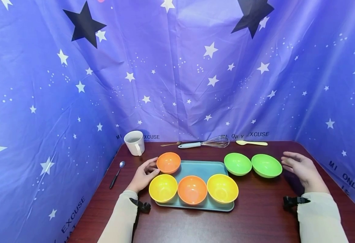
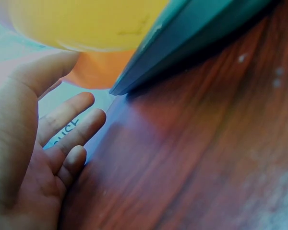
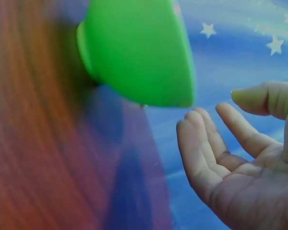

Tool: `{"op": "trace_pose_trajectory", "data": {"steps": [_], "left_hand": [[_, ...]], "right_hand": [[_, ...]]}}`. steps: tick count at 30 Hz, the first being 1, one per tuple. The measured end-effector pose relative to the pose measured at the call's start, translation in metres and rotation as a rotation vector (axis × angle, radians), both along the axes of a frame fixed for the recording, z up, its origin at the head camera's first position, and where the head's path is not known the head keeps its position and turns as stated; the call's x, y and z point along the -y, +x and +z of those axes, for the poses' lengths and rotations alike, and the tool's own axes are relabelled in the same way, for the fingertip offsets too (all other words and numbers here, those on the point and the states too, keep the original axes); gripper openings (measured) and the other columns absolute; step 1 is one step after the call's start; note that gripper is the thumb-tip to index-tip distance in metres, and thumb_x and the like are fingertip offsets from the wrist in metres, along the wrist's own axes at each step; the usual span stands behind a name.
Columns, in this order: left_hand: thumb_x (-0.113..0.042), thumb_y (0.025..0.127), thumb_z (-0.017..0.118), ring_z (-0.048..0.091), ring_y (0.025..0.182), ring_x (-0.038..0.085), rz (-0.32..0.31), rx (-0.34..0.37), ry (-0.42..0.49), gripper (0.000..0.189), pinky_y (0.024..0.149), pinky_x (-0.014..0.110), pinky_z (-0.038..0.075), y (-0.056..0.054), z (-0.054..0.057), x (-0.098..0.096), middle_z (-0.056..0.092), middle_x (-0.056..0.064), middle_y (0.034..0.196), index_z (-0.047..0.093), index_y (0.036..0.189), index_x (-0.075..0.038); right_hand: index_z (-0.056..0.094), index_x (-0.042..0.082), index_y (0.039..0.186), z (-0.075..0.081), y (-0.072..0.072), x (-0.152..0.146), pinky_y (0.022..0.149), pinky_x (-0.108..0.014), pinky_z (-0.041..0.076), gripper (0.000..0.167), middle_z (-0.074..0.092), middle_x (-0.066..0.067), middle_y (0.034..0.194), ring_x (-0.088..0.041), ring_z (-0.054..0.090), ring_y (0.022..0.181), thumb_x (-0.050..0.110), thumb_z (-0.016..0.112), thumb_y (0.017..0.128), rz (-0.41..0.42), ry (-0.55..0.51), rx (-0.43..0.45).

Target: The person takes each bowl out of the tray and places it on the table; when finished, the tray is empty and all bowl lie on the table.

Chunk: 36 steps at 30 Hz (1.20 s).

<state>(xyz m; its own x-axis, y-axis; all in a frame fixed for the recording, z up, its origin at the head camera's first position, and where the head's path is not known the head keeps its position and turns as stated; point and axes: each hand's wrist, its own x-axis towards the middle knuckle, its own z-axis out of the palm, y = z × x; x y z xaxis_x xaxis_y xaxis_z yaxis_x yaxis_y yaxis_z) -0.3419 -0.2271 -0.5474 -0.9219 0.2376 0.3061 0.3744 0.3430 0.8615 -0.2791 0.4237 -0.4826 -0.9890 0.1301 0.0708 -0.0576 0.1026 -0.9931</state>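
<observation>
In the head view my left hand (image 1: pixel 143 175) is at the left side of an orange bowl (image 1: pixel 168 163) on the back left of a teal tray (image 1: pixel 201 168). Its fingertips are right at that bowl's rim, fingers relaxed. A yellow bowl (image 1: pixel 163 188), a second orange bowl (image 1: pixel 192 190) and another yellow bowl (image 1: pixel 222 188) line the tray's front. My right hand (image 1: pixel 302 169) is held with loosely spread fingers just right of a green bowl (image 1: pixel 267 165); the right wrist view shows a gap between fingertips and bowl. Another green bowl (image 1: pixel 238 164) sits beside it, by the tray's right corner.
At the back left stands a white mug (image 1: pixel 134 143), with a black-handled spoon (image 1: pixel 117 174) nearer the left edge. Along the back edge lie a small brown spoon (image 1: pixel 170 144), a whisk (image 1: pixel 205 143) and a pale yellow spoon (image 1: pixel 251 143). Starry blue cloth (image 1: pixel 177 67) surrounds the table.
</observation>
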Motion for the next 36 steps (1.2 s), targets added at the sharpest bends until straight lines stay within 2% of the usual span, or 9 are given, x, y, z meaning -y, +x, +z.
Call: {"op": "trace_pose_trajectory", "data": {"steps": [4,6,11,15,20,27,29,32,36], "left_hand": [[-0.019,0.099,0.076,0.069,0.105,0.029,0.000,-0.012,0.006,0.058,0.090,0.039,0.054,0.000,0.001,0.002,0.069,0.012,0.134,0.054,0.152,-0.011],[-0.021,0.099,0.076,0.070,0.106,0.028,0.008,-0.025,0.001,0.058,0.093,0.040,0.054,0.000,0.002,0.005,0.069,0.011,0.134,0.054,0.152,-0.010],[-0.026,0.100,0.075,0.070,0.108,0.027,0.059,-0.048,-0.017,0.056,0.096,0.042,0.054,0.001,0.003,0.012,0.070,0.010,0.133,0.057,0.150,-0.009],[-0.027,0.100,0.074,0.069,0.109,0.027,0.102,-0.036,-0.038,0.052,0.095,0.039,0.055,0.004,0.006,0.013,0.069,0.011,0.133,0.059,0.147,-0.009],[-0.029,0.101,0.074,0.066,0.111,0.028,0.125,-0.026,-0.050,0.050,0.096,0.041,0.053,0.009,0.019,0.008,0.068,0.016,0.135,0.060,0.146,-0.013],[-0.031,0.100,0.074,0.069,0.112,0.027,0.115,-0.012,-0.075,0.049,0.098,0.047,0.053,0.020,0.032,0.006,0.069,0.012,0.133,0.060,0.146,-0.018],[-0.031,0.100,0.074,0.069,0.112,0.027,0.111,-0.010,-0.081,0.049,0.099,0.049,0.053,0.024,0.034,0.007,0.069,0.012,0.133,0.060,0.145,-0.019],[-0.033,0.099,0.075,0.069,0.112,0.026,0.104,-0.006,-0.097,0.051,0.100,0.051,0.052,0.030,0.036,0.009,0.069,0.011,0.132,0.059,0.146,-0.018],[-0.034,0.099,0.075,0.069,0.112,0.023,0.089,-0.004,-0.132,0.054,0.100,0.050,0.053,0.036,0.036,0.013,0.069,0.009,0.132,0.058,0.147,-0.017]], "right_hand": [[0.060,0.017,0.129,0.011,0.000,0.010,0.077,-0.017,0.056,0.023,0.064,0.023,0.100,0.007,0.064,0.091,0.012,0.056,0.108,-0.118,0.178,-0.029],[0.060,0.013,0.133,0.016,-0.002,0.018,0.078,-0.016,0.055,0.026,0.064,0.021,0.102,0.007,0.063,0.093,0.014,0.055,0.108,-0.166,0.226,-0.039],[0.058,0.002,0.137,0.029,-0.006,0.041,0.081,-0.014,0.053,0.031,0.064,0.013,0.108,0.006,0.062,0.097,0.012,0.053,0.108,-0.205,0.248,-0.085],[0.057,0.000,0.137,0.039,-0.010,0.056,0.083,-0.014,0.053,0.031,0.064,0.012,0.110,0.006,0.062,0.098,0.011,0.053,0.108,-0.181,0.253,-0.121],[0.058,-0.004,0.139,0.051,-0.018,0.070,0.083,-0.013,0.052,0.035,0.066,0.014,0.109,0.008,0.063,0.096,0.010,0.057,0.107,-0.133,0.281,-0.145],[0.060,0.000,0.137,0.077,-0.029,0.093,0.085,-0.015,0.050,0.034,0.066,0.018,0.107,-0.007,0.061,0.108,0.016,0.060,0.107,-0.052,0.321,-0.166],[0.060,0.000,0.138,0.084,-0.032,0.101,0.087,-0.014,0.048,0.035,0.067,0.012,0.112,-0.006,0.059,0.109,0.018,0.060,0.107,-0.028,0.328,-0.162],[0.059,0.000,0.140,0.091,-0.038,0.116,0.089,-0.013,0.046,0.036,0.066,-0.003,0.121,-0.003,0.057,0.109,0.018,0.059,0.108,0.001,0.348,-0.164],[0.060,-0.002,0.139,0.095,-0.046,0.136,0.090,-0.018,0.047,0.036,0.064,-0.020,0.128,-0.007,0.058,0.109,0.013,0.059,0.106,0.035,0.353,-0.193]]}}
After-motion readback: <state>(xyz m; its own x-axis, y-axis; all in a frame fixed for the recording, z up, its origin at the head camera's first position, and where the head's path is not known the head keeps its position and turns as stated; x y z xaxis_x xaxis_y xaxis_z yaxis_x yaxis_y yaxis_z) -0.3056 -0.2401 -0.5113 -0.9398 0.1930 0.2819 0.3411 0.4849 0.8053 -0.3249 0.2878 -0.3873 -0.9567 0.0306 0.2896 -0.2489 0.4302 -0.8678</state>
